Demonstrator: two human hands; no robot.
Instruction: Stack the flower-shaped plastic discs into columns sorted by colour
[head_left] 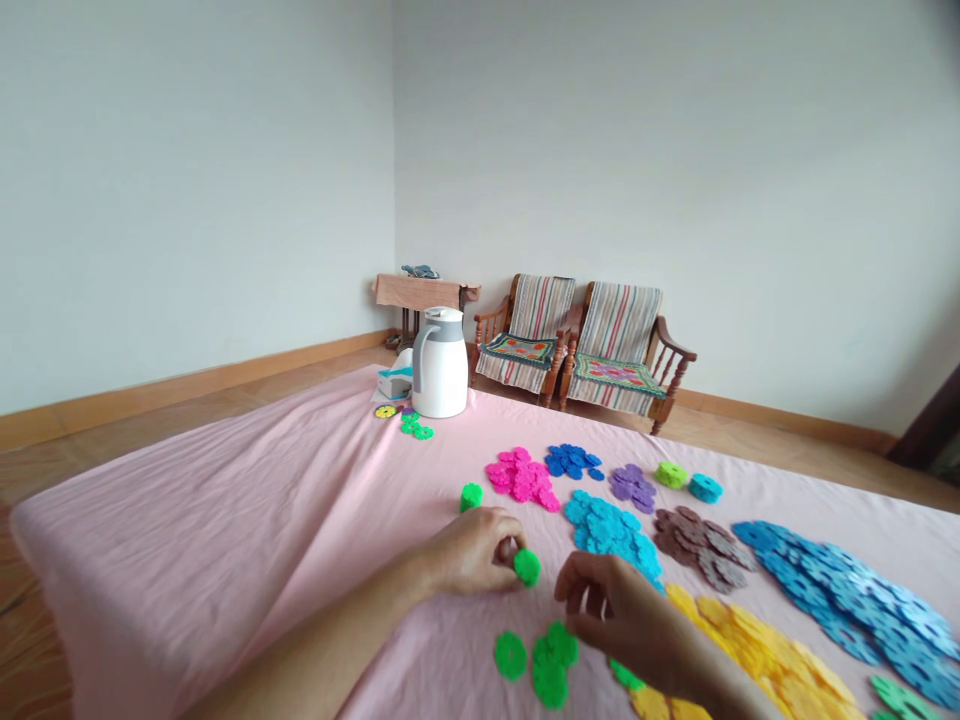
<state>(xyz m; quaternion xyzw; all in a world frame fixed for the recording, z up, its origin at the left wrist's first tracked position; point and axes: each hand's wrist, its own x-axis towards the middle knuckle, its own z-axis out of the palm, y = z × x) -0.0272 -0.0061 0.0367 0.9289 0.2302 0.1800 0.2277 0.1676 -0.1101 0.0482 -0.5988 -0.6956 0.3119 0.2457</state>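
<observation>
My left hand (480, 550) pinches a green snowflake-shaped plastic disc (527, 568) between thumb and fingers; whether more discs are stacked behind it, I cannot tell. To the right, my right hand (611, 605) hangs with curled fingers apart and nothing visible in them. Just below it lie loose green discs (553, 665), with a single green disc (510, 655) to their left. A short green stack (471, 497) stands beyond my left hand. Yellow discs (772, 650) spread under and beside my right forearm.
Pink (523, 478), dark blue (571, 461), purple (632, 488), light blue (611, 530), brown (701, 547) and blue disc piles (855, 600) lie on the pink cloth (247, 540). A white jug (442, 370) stands at the far edge. Two wooden chairs (615, 340) are beyond.
</observation>
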